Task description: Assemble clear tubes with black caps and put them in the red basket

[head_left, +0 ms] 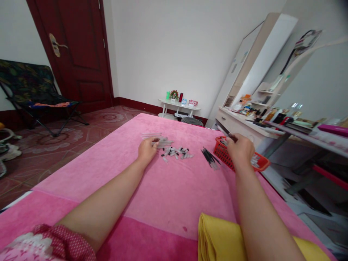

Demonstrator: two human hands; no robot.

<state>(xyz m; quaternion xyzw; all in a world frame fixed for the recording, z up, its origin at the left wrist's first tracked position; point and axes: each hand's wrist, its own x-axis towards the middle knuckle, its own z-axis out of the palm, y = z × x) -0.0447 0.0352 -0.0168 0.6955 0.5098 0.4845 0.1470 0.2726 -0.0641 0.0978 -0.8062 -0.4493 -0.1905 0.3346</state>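
My left hand (148,149) rests at the pile of clear pen barrels (164,142), fingers pinched together at its left end; whether a barrel is between the fingertips I cannot tell. Just in front lie scattered small clear and black pen caps (178,153). My right hand (241,148) is closed on a slim pen (224,129), dark near the fingers and paler toward its far tip. It is raised over the red basket (224,155), which holds more small pale pieces and is partly hidden by the hand. Left of the basket lies a bunch of black pen refills (208,157).
A pink cloth (168,195) covers the table. Folded yellow cloth (220,235) lies at the front right, under my right forearm. Beyond the right edge stands a dressing table (244,123) crowded with bottles. A folding chair (35,90) and a low white table (176,103) are farther off.
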